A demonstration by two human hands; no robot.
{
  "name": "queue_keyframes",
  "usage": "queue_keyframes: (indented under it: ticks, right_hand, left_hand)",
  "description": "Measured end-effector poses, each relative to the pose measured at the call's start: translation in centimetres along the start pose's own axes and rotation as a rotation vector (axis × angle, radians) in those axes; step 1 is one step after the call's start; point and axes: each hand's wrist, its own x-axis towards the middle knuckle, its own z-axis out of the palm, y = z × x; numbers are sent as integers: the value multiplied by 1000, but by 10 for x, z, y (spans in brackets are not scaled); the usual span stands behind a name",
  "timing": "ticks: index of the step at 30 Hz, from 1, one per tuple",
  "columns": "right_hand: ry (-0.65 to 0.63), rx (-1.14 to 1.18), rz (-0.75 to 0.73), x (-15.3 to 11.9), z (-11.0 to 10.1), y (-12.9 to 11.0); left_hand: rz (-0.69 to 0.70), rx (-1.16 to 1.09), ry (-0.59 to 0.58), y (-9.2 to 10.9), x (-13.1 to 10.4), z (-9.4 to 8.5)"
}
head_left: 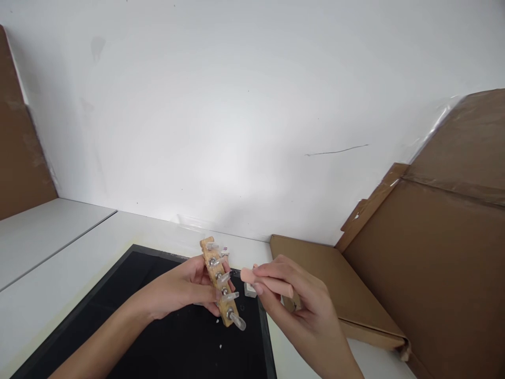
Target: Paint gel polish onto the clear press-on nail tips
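A light wooden stand (215, 273) with several clear false nail tips on metal pegs tilts upward in my left hand (197, 287). My left fingers and thumb close around its side. My right hand (298, 292) pinches a peach-handled nail polish brush (272, 284) between thumb and fingers. Its thin dark end points left, close to the middle nail tip (224, 278); I cannot tell whether they touch. The lowest nail tip (237, 321) sticks out toward me. Below the handle is a small white block-like item (250, 290), partly hidden by my right hand.
A black mat (177, 347) with small white flecks lies on the white table (98, 247). A flat cardboard box (315, 258) rests to the right, beside an upright cardboard panel (445, 252). A white wall (236, 131) stands behind, with more cardboard (23, 137) at far left.
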Motion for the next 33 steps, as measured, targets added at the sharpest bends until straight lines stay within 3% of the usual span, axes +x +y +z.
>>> queue_keyframes:
  ticks: [4,16,33]
  right_hand:
    - [10,15,-10,0,-2,-3]
    - [-139,84,19,-1,1,-5]
    - [-51,-56,34,-1,-9,0]
  left_hand:
    - [15,11,7,0,0,0]
    - [49,62,14,-2,3,1]
    - [84,72,-7,-5,4,-3]
